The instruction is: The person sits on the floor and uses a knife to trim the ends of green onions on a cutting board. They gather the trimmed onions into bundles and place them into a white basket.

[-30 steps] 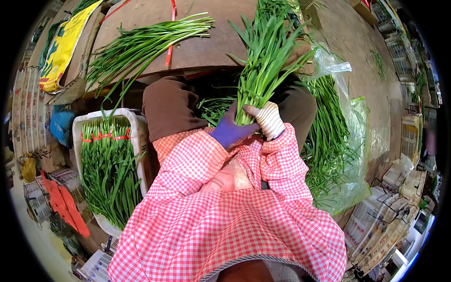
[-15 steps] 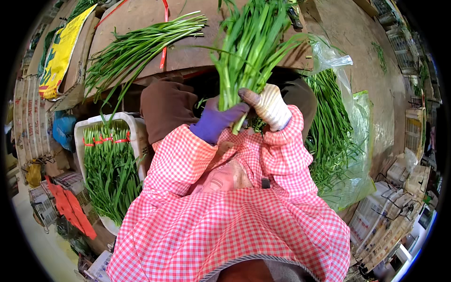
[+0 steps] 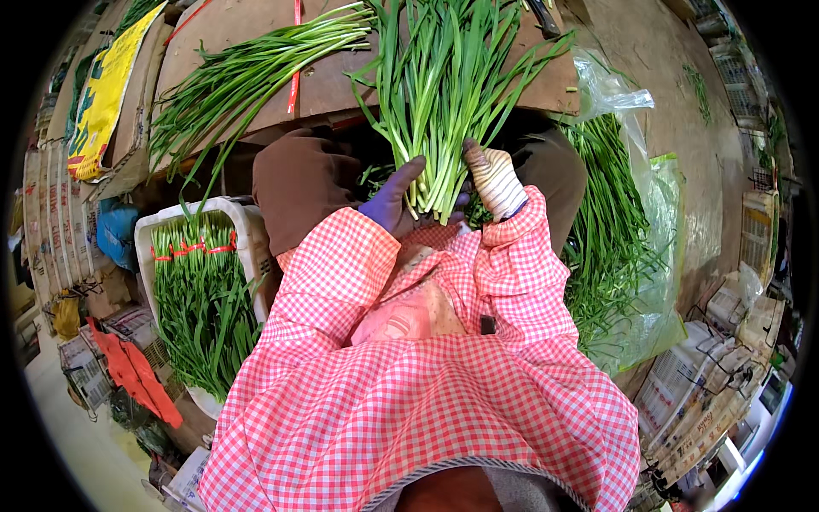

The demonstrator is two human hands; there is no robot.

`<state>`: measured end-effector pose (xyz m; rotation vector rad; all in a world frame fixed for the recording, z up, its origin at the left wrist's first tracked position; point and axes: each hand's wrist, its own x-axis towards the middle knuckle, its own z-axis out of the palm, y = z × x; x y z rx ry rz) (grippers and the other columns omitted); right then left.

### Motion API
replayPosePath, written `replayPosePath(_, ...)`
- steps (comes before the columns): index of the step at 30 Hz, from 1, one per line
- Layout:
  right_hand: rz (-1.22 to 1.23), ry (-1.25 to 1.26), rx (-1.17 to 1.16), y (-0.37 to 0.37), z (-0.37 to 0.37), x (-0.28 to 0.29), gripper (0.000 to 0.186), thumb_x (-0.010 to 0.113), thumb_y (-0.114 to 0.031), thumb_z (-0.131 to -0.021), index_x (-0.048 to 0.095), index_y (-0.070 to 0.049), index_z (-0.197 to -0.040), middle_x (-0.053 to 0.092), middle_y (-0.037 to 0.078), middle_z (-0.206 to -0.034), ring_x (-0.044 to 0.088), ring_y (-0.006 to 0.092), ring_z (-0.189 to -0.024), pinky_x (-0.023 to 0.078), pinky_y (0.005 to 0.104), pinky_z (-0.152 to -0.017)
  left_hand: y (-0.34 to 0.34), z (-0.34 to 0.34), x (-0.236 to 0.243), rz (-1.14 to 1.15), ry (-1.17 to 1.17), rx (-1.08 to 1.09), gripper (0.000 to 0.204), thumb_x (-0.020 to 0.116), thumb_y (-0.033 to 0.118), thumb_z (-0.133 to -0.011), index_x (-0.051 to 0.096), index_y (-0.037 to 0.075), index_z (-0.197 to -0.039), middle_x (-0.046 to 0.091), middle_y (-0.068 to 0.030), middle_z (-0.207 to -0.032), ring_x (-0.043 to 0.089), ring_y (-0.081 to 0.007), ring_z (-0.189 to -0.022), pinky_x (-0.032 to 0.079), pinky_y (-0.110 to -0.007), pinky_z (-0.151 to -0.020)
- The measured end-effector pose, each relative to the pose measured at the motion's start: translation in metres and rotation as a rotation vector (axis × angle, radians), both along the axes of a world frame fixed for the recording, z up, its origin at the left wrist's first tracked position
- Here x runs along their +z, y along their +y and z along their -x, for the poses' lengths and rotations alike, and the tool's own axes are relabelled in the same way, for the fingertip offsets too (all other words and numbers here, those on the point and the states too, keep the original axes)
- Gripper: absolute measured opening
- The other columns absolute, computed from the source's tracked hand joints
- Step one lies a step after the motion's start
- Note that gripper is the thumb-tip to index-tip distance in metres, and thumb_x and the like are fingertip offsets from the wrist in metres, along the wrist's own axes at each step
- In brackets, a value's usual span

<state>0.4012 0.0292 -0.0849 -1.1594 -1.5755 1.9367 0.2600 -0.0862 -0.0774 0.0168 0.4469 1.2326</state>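
- Brown table (image 3: 341, 84), set before the person; we record a red strap (image 3: 295, 90) running across it.
- Loose bunch (image 3: 260, 78) of green stalks, one lot, lying on the table to the left; we note pale cut ends to the right, leaves spilling over the near edge.
- Held bunch (image 3: 439, 107) of flat green leaves and pale stems, one lot; we find it between the two hands, stem ends toward the person, leafy part fanned out over the table.
- Left hand (image 3: 391, 200), in a purple glove: we see its fingers grasping the stems from the left, thumb along their side, the other fingers partly hidden below.
- Right hand (image 3: 495, 182), in a striped white glove with darkened fingertips: we see its fingers grasping the stems from the right, thumb uppermost.
- Dark tool (image 3: 543, 19), one, near the table's far right part; we cannot tell its full form.
- White crate (image 3: 249, 229), at the person's left; we count within it several tied bundles (image 3: 203, 299) of greens, stems bound by red bands (image 3: 189, 249).
- Clear plastic sheet (image 3: 668, 256), at the right; we list a heap of greens (image 3: 604, 205) lying on it.
- Yellow sheet (image 3: 109, 94), at the far left, and below it a blue bag-like article (image 3: 117, 235).
- Orange-red cloth (image 3: 135, 375), lower left.
- Pink checked garment (image 3: 418, 392) and brown trousers (image 3: 299, 188), worn by the person.
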Motion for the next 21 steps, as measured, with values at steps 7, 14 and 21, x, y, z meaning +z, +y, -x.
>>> replayPosePath(7,-0.195,-0.261,0.098,0.006,-0.001,-0.010,0.068,0.046,-0.062,-0.083,0.060,0.001,-0.065,0.056,0.012,-0.055,0.055,0.0211,-0.052,0.043,0.0365,-0.050,0.000,-0.008,0.005,0.119,0.237,-0.067,0.047,0.051,0.027,-0.089,0.045,-0.005,-0.123,0.056,-0.0211,-0.116,0.059,-0.0304,-0.101,0.050,-0.047,-0.087)
replayPosePath(14,-0.347,-0.472,0.104,0.006,-0.014,0.061,0.046,0.063,-0.046,-0.078,0.066,0.000,-0.078,0.062,0.017,-0.067,0.061,0.0260,-0.064,0.047,0.0357,-0.061,0.002,-0.010,-0.011,0.098,0.117,-0.058,0.041,0.049,0.015,-0.086,0.045,-0.006,-0.121,0.056,-0.0198,-0.115,0.060,-0.0278,-0.098,0.049,-0.044,-0.089)
replayPosePath(21,-0.560,-0.580,0.259,-0.007,0.036,0.071,0.036,0.069,-0.032,-0.072,0.066,-0.002,-0.092,0.066,0.013,-0.080,0.064,0.0209,-0.074,0.050,0.0280,-0.070,-0.001,-0.016,-0.038,-0.126,-0.214,0.036,0.033,0.047,0.011,-0.084,0.049,-0.009,-0.110,0.056,-0.0219,-0.107,0.054,-0.0343,-0.105,0.040,-0.051,-0.097)
